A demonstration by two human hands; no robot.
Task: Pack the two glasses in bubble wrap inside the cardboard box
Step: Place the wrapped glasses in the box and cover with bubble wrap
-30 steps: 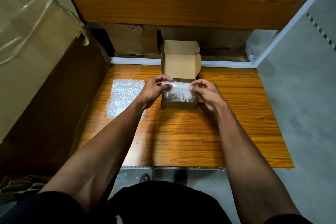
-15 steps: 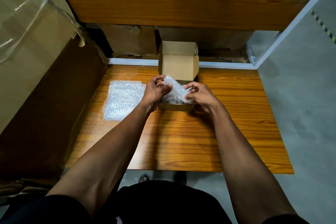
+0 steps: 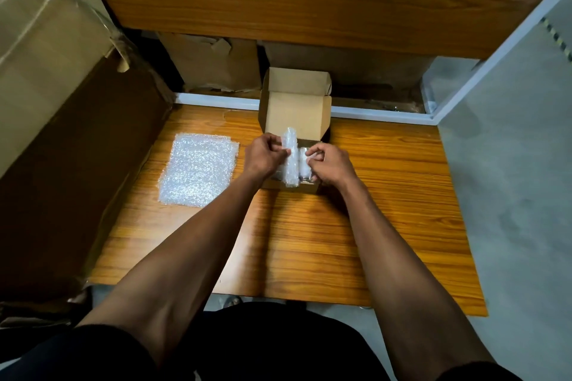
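While both hands work over the small cardboard box at the back-middle of the wooden table, the box sits with its lid flap standing up at the far side. Left hand: fingers curled, pinching the left edge of a bubble wrap strip that stands on edge, running front to back across the box opening, far end poking up above the hand. Right hand: fingers curled, tips at the right side of that strip, over something clear and shiny in the box, probably a glass; can't tell whether it grips the wrap or the glass. The second glass isn't distinguishable; box contents left of the strip are hidden behind the left hand. A flat bubble wrap sheet lies on the table left of the box, near it but not touching. A large carton with plastic film on top stands against the table's left edge. Torn cardboard sits under the wooden shelf behind the table. Grey floor to the right.
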